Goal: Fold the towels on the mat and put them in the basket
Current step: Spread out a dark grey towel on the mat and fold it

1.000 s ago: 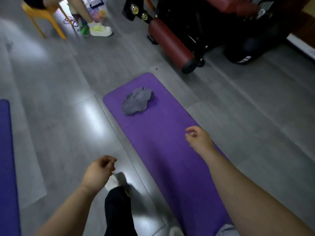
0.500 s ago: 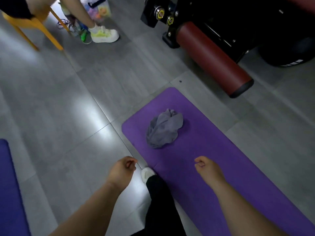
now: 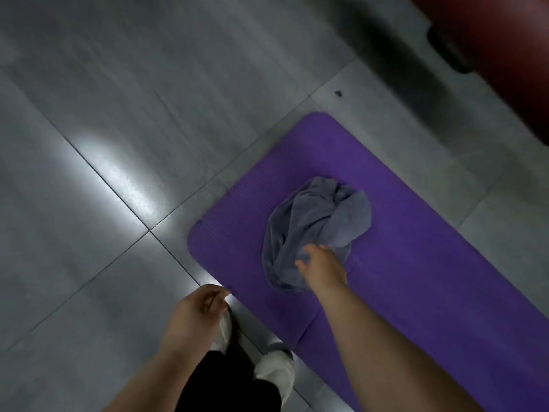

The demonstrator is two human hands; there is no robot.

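Right hand (image 3: 322, 270): over the near edge of the towel, fingers spread and touching the cloth; grip not closed, nothing lifted.
Left hand (image 3: 197, 312): loosely curled, empty, above the floor just left of the mat's near corner; apart from towel and mat.
Forearms: both bare, entering from the bottom edge; right one crossing above the mat.
Towel (image 3: 315, 227): grey, crumpled in a heap, unfolded; lying on the mat near its rounded end, partly hidden by the right hand.
Mat (image 3: 416, 263): purple, ribbed surface, flat on the floor, running diagonally from centre to lower right.
Shoes (image 3: 276, 371): pale, below the left hand, standing on the floor beside the mat's long edge; dark trouser leg (image 3: 228, 385) above them.
Floor (image 3: 118, 114): large grey tiles with thin joints; bright glare patch left of the mat.
Roller (image 3: 505, 55): dark red, padded, with black end cap, upper right corner, well apart from the mat.
Basket: out of frame.
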